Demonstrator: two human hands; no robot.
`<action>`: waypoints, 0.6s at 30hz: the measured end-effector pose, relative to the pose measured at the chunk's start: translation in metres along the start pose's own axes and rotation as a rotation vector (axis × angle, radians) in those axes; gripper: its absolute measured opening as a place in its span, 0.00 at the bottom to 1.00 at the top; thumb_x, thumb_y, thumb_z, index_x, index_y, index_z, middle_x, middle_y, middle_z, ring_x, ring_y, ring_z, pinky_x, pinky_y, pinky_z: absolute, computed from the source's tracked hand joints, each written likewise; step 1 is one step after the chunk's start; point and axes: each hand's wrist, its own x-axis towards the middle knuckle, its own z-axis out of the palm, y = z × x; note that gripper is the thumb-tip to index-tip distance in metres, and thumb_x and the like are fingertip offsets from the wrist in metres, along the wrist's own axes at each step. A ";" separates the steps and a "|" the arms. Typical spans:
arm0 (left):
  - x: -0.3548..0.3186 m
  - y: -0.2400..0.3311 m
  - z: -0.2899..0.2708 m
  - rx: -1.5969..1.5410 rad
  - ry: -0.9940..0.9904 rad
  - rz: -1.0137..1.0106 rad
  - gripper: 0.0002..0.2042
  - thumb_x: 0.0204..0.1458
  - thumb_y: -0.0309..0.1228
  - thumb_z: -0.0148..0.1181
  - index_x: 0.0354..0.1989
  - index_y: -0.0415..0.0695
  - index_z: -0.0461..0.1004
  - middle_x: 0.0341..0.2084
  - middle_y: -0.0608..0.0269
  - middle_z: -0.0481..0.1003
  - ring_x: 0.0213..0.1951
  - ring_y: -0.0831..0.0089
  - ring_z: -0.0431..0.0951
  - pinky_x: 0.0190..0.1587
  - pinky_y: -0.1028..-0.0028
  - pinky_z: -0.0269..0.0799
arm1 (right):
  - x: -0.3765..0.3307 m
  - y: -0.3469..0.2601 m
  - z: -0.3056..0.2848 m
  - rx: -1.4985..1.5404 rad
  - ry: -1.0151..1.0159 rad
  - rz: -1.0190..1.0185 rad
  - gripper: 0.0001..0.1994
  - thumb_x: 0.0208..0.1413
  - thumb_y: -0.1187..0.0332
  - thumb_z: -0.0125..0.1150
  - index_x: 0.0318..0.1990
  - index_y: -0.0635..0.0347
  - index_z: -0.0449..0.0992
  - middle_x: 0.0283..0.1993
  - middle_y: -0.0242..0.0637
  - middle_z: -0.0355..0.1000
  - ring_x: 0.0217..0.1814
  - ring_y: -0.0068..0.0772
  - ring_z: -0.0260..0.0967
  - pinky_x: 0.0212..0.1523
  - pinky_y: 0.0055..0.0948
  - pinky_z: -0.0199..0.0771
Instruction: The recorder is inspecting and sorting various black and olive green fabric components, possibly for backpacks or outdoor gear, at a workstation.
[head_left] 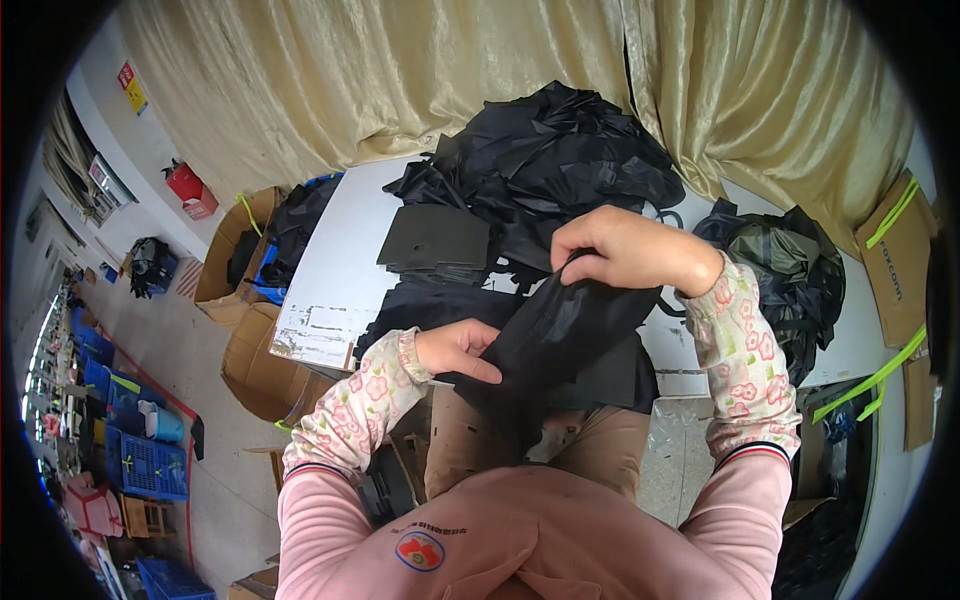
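Starting from the left, cardboard boxes (240,262) stand on the floor beside the white table (335,275), and blue crates (150,465) stand further left. On the table lies a stack of flat black sheets (432,240), and behind it a big heap of black fabric pieces (555,150) rests against the beige curtain (400,70).

The person's left hand (458,350) is half closed, with the thumb and fingers pinching the lower left edge of a black fabric bag (560,335). This bag hangs in front of the body, above the lap and at the near edge of the table. The right hand (625,250) is closed like a claw over the upper edge of the same bag and lifts it.

Further right, another dark bundle (775,270) lies on the table.

The thin cloth probably slips easily; if one pinch gets loose, the bag could fall on the lap or the floor. It could also catch on the pile behind.
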 end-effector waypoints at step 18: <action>-0.120 -0.016 -0.078 1.041 0.927 -0.244 0.11 0.46 0.28 0.65 0.36 0.36 0.77 0.27 0.52 0.78 0.31 0.67 0.78 0.38 0.71 0.72 | -0.088 0.073 0.007 -0.254 0.416 0.192 0.05 0.45 0.77 0.60 0.31 0.66 0.71 0.30 0.44 0.69 0.34 0.47 0.68 0.36 0.35 0.67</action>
